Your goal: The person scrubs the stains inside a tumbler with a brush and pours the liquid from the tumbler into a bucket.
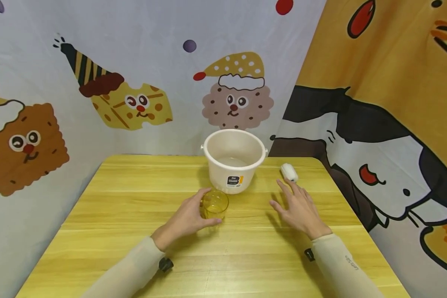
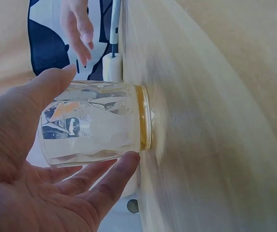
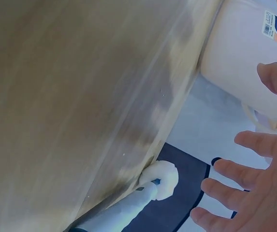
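I have the left hand with fingers curved round the amber glass, likely to steady it; the right hand, fingers wide, holds nothing near the white object.

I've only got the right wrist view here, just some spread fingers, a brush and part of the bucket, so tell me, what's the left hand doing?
Observer: The left hand is curled around a yellow glass tumbler.
Operator: Where's that, compared with the white bucket?
Observer: In the head view, the tumbler is on the near side of the bucket, toward the person.
Operator: And is the bucket's top covered?
Observer: No, it's open; the head view looks straight down into it.
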A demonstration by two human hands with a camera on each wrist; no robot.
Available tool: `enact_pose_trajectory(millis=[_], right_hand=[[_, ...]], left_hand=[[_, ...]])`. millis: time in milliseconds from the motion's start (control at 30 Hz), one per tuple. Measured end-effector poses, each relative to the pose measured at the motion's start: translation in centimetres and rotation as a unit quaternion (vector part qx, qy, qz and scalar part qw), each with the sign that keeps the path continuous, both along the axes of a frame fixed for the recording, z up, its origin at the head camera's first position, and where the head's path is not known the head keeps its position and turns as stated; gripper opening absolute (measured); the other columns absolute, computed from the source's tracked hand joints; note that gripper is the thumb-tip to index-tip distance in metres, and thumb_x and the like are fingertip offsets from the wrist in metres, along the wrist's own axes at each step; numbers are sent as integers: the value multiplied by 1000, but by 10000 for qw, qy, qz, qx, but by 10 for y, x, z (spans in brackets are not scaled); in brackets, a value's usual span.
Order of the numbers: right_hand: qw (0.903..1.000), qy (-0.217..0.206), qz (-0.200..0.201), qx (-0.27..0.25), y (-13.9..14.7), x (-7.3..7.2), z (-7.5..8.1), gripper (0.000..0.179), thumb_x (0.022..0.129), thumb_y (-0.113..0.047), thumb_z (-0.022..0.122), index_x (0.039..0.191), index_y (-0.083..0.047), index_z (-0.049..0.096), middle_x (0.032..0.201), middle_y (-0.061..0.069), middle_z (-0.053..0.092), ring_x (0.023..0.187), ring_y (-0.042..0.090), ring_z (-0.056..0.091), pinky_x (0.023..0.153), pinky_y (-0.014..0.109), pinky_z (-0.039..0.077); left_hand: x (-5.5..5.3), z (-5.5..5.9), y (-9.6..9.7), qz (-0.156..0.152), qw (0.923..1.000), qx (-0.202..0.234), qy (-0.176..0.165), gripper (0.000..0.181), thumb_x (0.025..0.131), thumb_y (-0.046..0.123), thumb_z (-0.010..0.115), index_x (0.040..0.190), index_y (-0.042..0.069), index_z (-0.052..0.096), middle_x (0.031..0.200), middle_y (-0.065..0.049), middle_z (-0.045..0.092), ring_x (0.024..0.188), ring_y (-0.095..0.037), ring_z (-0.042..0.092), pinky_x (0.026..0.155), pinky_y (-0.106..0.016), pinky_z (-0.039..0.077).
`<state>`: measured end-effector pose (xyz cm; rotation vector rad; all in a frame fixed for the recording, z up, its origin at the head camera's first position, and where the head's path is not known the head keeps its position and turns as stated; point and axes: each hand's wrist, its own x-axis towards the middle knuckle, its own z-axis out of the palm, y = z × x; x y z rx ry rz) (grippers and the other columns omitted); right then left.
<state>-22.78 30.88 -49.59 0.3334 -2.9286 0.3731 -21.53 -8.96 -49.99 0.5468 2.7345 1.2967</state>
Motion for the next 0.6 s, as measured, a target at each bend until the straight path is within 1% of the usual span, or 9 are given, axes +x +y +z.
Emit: enact_pose_trajectory(millis=[200, 333, 600], right_hand=[[10000, 6, -27, 17, 1, -1, 0, 84, 115, -57, 68, 182, -15, 39, 187, 28, 36, 165, 63, 42, 135, 85, 31], [10000, -24, -39, 22, 2, -3, 1, 85, 116, -60, 66, 182, -15, 39, 187, 27, 36, 164, 63, 43, 133, 86, 32], [10000, -86, -39, 32, 4, -6, 2, 86, 116, -61, 65, 184, -17, 36, 187, 28, 35, 163, 65, 42, 134, 86, 32]], left_hand=[[0, 0, 0, -8, 10000, 35, 51, 104, 87, 40, 106, 169, 6, 51, 158, -22, 72, 143, -43, 73, 120, -63, 62], [-2, -1, 0, -22, 9999, 74, 134, 99, 88, 40, 105, 166, 6, 54, 154, -21, 75, 139, -41, 75, 117, -60, 65], [-3, -1, 0, -3, 9999, 106, 69, 94, 88, 40, 106, 162, 8, 57, 153, -21, 75, 137, -40, 76, 116, -59, 66]])
